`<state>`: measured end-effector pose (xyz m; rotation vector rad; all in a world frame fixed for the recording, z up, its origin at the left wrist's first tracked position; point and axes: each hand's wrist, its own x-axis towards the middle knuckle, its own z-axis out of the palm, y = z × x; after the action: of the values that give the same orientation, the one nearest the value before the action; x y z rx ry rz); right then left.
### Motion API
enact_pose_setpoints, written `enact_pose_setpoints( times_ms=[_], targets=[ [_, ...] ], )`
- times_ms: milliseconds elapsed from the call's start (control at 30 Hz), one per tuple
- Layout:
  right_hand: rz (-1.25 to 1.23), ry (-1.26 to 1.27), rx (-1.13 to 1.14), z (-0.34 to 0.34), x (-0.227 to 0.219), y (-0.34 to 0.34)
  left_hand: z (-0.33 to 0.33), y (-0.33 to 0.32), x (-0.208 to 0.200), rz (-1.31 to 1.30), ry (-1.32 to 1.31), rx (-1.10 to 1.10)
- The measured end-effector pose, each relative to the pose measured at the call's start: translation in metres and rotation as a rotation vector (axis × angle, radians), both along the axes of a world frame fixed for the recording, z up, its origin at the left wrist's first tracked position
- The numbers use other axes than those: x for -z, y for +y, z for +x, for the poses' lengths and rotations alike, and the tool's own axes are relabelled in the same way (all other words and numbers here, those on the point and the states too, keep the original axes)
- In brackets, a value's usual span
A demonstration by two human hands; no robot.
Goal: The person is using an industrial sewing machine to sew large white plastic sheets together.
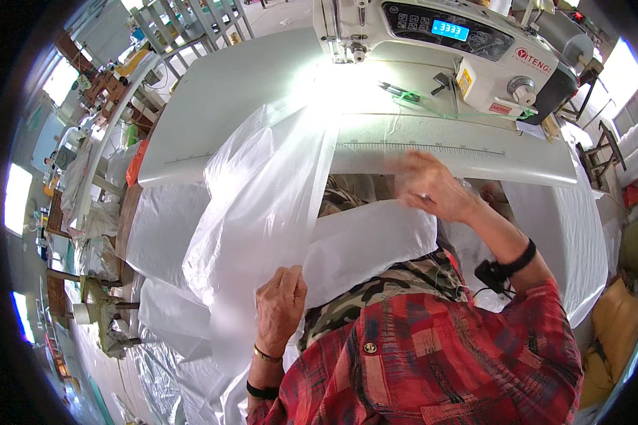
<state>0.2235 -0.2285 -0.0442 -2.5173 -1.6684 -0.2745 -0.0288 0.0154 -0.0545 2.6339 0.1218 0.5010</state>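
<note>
A translucent white plastic sheet (262,191) hangs from the sewing machine's needle area over the table's front edge and down to my lap. Its straight, folded-looking edge runs down toward my left hand (281,297), whose fingers are closed on the sheet near my lap. My right hand (432,188) is raised at the table's front edge, right of the sheet and apart from it; its fingertips are smeared by motion. The white sewing machine (418,42) stands on the table, its lamp glaring over the needle area. Another piece of white sheeting (376,244) lies across my lap.
Dark thread snips (398,91) with green cord lie on the sewing table (220,99), near a small black tool (441,83). A ruler strip (432,147) runs along its front. More plastic sheeting (170,234) hangs at left; a grey metal rack (184,28) stands behind.
</note>
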Motion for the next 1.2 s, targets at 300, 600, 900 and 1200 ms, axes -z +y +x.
enact_pose_setpoints(
  times_ms=[300, 600, 900, 1200],
  targets=[
    [0.132, 0.382, 0.370, -0.012, -0.039, -0.018, 0.000, -0.005, -0.002, -0.024, 0.005, 0.036],
    [0.472, 0.034, -0.152, -0.006, -0.029, 0.064, -0.003, -0.014, -0.012, -0.223, -0.048, -0.094],
    [0.385, 0.162, -0.238, 0.036, -0.005, 0.119, -0.012, -0.021, -0.005, -0.324, -0.069, -0.150],
    [0.481, 0.159, 0.037, 0.069, 0.012, 0.117, -0.007, -0.026, 0.007, -0.251, 0.028, -0.059]
  ],
)
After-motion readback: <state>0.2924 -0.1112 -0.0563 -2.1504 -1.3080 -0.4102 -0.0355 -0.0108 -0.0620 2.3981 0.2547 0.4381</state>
